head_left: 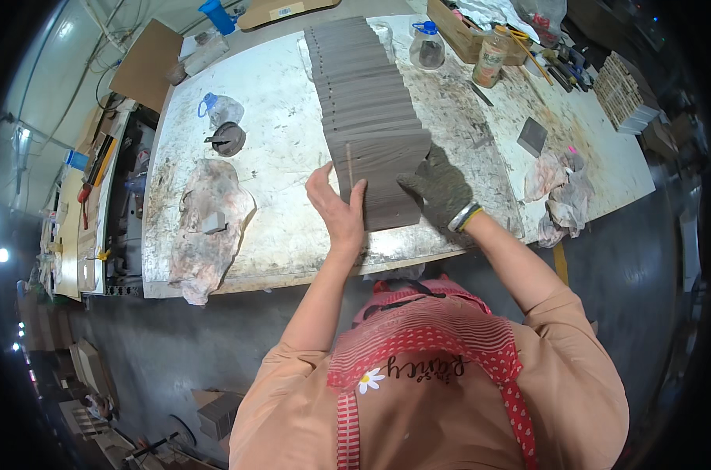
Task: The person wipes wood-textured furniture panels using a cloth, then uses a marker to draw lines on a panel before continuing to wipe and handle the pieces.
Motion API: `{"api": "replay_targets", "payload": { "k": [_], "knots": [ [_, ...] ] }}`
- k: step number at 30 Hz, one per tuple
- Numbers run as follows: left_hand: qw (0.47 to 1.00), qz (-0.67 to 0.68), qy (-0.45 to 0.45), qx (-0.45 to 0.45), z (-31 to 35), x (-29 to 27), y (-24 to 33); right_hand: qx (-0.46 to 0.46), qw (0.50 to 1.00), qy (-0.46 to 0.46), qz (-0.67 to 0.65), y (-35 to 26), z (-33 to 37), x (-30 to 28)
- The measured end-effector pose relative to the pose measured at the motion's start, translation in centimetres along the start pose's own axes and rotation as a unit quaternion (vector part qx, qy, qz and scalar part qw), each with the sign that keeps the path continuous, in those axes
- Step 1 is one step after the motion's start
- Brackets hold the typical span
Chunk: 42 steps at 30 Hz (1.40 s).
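Observation:
A long row of overlapping dark grey-brown boards [363,78] runs away from me down the middle of the worktable. The nearest board [387,176] has a wood-like grain and lies flat at the front end of the row. My bare left hand [338,210] grips its left edge, thumb on top, with the other fingers along the side. On the right edge is my right hand [445,188] in a dark, dirty work glove, its thumb over the top and its fingers partly hidden. A thin light-brown strip [350,163] shows on the board's face.
The stained white worktable [285,180] carries a smudged cloth [210,227] and a dark round container [228,139] at left. At right are a blue-capped jar [427,45], a bottle [491,57], a small grey square [532,136] and a crumpled rag [563,188].

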State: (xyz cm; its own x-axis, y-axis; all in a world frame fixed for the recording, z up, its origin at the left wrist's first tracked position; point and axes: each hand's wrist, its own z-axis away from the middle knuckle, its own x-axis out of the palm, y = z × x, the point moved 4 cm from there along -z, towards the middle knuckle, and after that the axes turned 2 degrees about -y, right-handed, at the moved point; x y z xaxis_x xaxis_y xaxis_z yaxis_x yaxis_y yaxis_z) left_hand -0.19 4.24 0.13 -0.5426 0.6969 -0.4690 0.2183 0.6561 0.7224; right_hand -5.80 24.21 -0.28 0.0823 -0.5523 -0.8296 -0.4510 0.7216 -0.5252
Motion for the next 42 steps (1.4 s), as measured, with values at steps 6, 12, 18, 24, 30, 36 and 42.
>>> {"api": "replay_targets", "payload": {
  "k": [6,12,18,24,30,36,42],
  "knots": [
    [0.956,0.216,-0.083,-0.183,1.1,2.4,-3.7,0.106,0.99,-0.061,-0.07,-2.0,-1.3,0.3],
    [0.952,0.239,-0.074,-0.177,1.5,3.1,-3.9,0.082,0.991,-0.085,-0.07,-0.9,-1.4,1.3],
    [0.953,0.244,-0.053,-0.17,1.4,3.1,-4.3,0.08,0.992,-0.015,-0.093,-1.3,-1.5,1.5],
    [0.962,0.2,-0.06,-0.174,1.2,2.8,-4.2,0.043,0.994,-0.016,-0.095,-1.7,-1.4,0.9],
    [0.92,0.275,-0.209,-0.187,0.5,1.2,-4.1,0.091,0.99,-0.082,-0.066,-1.4,-0.8,1.2],
    [0.873,0.307,-0.241,-0.292,-8.7,-2.8,-8.2,0.012,0.998,-0.034,-0.045,-2.7,1.0,0.5],
    [0.913,0.332,-0.18,-0.157,-26.0,0.5,-13.9,0.237,0.965,-0.011,-0.112,-4.7,0.2,0.1]
  ]
}}
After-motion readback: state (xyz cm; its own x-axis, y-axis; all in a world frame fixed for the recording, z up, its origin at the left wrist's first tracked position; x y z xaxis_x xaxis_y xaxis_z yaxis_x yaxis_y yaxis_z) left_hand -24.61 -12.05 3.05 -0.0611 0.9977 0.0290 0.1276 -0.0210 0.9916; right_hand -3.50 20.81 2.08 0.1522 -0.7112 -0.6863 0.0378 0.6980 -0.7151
